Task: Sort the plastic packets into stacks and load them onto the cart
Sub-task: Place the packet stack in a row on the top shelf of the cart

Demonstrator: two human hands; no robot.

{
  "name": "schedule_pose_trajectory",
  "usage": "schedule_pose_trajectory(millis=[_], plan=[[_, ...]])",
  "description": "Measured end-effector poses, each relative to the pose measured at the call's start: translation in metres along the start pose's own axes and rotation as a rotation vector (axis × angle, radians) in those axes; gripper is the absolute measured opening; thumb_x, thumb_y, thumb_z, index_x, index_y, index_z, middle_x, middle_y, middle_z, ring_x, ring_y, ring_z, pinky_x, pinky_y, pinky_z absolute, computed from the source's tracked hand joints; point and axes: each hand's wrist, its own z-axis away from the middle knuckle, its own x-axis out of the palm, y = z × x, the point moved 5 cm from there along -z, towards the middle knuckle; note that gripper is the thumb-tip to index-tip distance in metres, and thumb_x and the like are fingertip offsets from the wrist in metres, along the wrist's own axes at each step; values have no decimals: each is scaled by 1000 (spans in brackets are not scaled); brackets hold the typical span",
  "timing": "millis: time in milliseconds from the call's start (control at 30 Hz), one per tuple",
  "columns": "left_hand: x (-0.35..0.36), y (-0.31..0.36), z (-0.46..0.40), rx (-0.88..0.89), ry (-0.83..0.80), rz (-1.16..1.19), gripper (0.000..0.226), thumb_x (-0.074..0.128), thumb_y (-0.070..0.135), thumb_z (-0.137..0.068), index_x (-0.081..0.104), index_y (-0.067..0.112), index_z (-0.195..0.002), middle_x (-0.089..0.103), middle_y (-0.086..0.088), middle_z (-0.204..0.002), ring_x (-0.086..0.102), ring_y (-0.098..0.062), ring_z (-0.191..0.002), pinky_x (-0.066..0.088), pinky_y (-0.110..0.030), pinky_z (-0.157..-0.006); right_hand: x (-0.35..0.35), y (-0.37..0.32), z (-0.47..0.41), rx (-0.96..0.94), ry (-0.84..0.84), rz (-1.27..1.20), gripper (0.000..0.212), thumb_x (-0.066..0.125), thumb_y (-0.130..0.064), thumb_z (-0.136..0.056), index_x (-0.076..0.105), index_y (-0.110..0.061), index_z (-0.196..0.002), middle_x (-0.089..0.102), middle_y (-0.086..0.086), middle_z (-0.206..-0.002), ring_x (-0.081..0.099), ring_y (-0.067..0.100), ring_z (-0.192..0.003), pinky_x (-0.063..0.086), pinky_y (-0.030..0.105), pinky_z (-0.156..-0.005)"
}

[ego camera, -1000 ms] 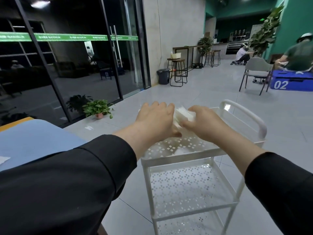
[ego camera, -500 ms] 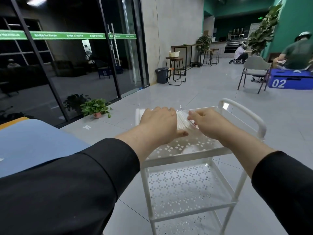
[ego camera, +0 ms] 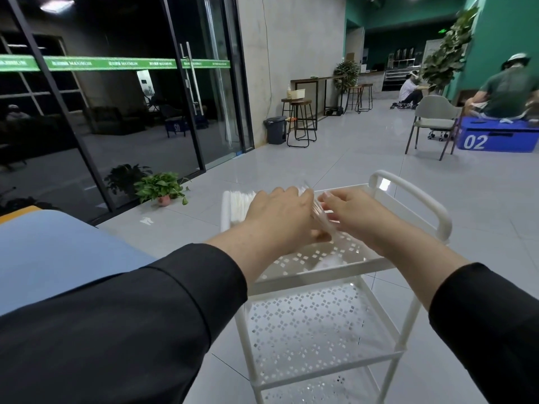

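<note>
Clear packets stand on edge on the white cart, left hand and right hand pinching them.

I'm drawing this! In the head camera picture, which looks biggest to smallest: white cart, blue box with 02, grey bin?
1. white cart, but it's nearest the camera
2. blue box
3. grey bin

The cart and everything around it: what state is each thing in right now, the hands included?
Cart: upright on the floor, middle shelf bare.
Stack of packets: lying on the top shelf at its far left.
Clear packets: held upright between both hands, above the top shelf.
Left hand: against the clear packets' left side, grip hidden.
Right hand: against their right side, grip hidden.
Glass door: closed.
Grey chair: empty.
</note>
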Motion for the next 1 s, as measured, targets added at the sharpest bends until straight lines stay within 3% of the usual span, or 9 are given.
schedule_pose_trajectory(millis=[100, 300, 467, 633, 733, 1000], plan=[[-1, 3, 1, 26, 7, 8, 93, 48, 84, -81, 30, 25, -152, 53, -2, -140, 52, -28, -127, 41, -46, -96, -2, -2, 2, 2, 16, 25, 41, 45, -50, -94, 73, -20, -101, 76, 0, -100, 74, 24, -95, 56, 55, -93], [-7, 1, 5, 9, -54, 27, 96, 35, 92, -79, 41, 26, -148, 51, 2, -140, 50, -25, -128, 43, -49, -101, -8, -12, 11, 0, 57, 133, 40, 44, -40, -105, 71, -11, -105, 73, 14, -107, 68, 36, -104, 53, 54, -95], [-33, -12, 22, -36, 65, 93, 66, 33, 68, -100, 44, 23, -147, 53, 1, -144, 50, -24, -131, 43, -46, -105, -16, -31, 24, -67, 145, 239, 45, 42, -37, -107, 64, 2, -112, 67, 24, -113, 61, 40, -107, 48, 47, -93], [-60, -53, 63, -163, 217, 163, 50, 37, 51, -106, 46, 24, -147, 57, 1, -141, 55, -24, -126, 49, -42, -99, -11, -75, 41, -243, 221, 247, 36, 43, -38, -106, 67, -17, -124, 68, -1, -117, 59, 20, -112, 43, 33, -91], [-70, -84, 104, -258, 280, 197, 45, 41, 45, -106, 48, 24, -145, 60, 1, -137, 59, -24, -119, 52, -41, -91, 15, -112, 57, -388, 191, 250, 35, 44, -37, -106, 65, -20, -127, 64, -9, -113, 55, 7, -107, 37, 25, -87], [-60, -211, 293, -647, 261, 169, 42, 40, 39, -106, 48, 25, -145, 57, 2, -142, 55, -24, -125, 51, -43, -94, 188, -217, 140, -668, -188, 175, 26, 49, -41, -102, 64, -34, -122, 62, -24, -104, 57, -5, -96, 40, 13, -77]])
